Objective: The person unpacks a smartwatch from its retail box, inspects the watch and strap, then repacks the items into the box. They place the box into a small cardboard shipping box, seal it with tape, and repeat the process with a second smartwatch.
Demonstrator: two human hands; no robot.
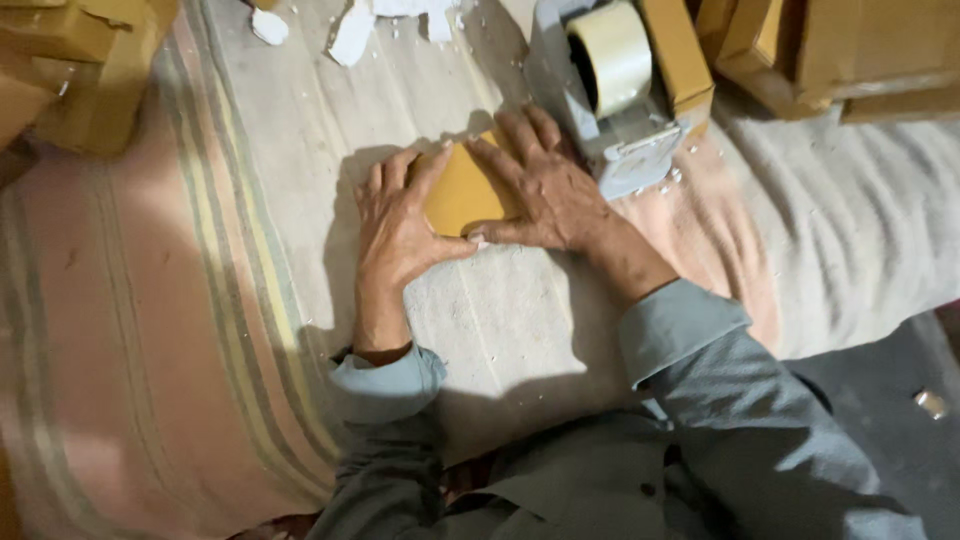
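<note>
both hands are flat down on a small tan cardboard packet point(462, 192) lying on a pale striped cloth point(250, 200) spread over the floor. left hand point(395, 225) sits on the packet's left edge, fingers spread and pointing away from the person, thumb hooked along the near edge. right hand point(545, 190) covers the right side, fingers angled up and to the left over the far corner, thumb lying along the near edge toward the left thumb. so neither hand is clenched or really gripping, more pressing w/ open palms, packet pinned between them and the cloth.

the packet is roughly square, turned a bit so one corner points away; can't tell a clear long axis bc the hands hide both sides. it lies right between the two hands, abt equally near each.

just beside the right hand, touching or nearly so, is a grey tape dispenser point(620, 130) w/ a roll of clear packing tape point(612, 52). brown cardboard boxes point(830, 50) behind it, more at top left, white paper scraps point(352, 35) at the far edge.
</note>
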